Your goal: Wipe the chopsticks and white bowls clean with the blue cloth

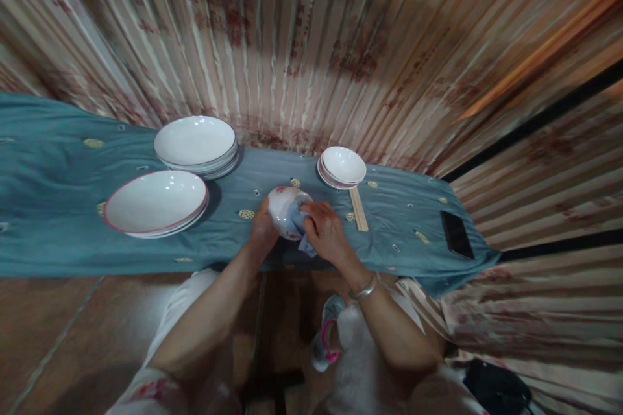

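A white bowl (281,209) with red flower marks is held over the front part of the table, its outer side facing up. My left hand (264,225) grips it along its left edge. My right hand (325,228) is closed on a light blue cloth (298,215) and presses it against the bowl's right side. Part of the cloth hangs below my right fingers. Just beyond my right hand lie several wooden chopsticks (359,211), side by side, their far ends close to a stack of small white bowls (343,165).
On the left stand a stack of dark-rimmed white plates (195,141) and a stack of red-rimmed ones (156,202). A black phone (457,235) lies at the right end of the blue-green tablecloth (399,233). A pleated curtain (292,45) hangs right behind the table.
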A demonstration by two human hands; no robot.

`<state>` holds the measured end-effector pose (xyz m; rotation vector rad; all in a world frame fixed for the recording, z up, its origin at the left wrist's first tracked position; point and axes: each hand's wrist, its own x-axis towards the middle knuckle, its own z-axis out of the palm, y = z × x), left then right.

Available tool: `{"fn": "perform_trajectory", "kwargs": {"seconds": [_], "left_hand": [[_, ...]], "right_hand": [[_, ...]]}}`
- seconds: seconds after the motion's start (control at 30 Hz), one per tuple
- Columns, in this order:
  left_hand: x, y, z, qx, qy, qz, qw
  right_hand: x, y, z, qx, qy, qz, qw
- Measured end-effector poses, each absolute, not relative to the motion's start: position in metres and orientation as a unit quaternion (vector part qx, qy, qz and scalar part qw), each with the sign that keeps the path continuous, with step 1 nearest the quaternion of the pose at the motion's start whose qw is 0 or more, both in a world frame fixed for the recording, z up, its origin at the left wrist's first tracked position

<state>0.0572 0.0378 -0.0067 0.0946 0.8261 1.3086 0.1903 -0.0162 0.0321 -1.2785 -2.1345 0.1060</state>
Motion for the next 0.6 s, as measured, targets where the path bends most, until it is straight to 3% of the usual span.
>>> {"fn": "perform_trajectory", "kwargs": {"seconds": [0.33, 0.6], "left_hand": [[0.057, 0.034, -0.004, 0.066, 0.384, 0.588, 0.709], [0.058, 0.030, 0.004, 0.057, 0.367, 0.601, 0.707]], "right_hand": [[0.184, -0.012, 0.026, -0.479, -0.814, 0.025, 0.327], [0.187, -0.007, 0.031, -0.508, -0.816, 0.003, 0.274]]}}
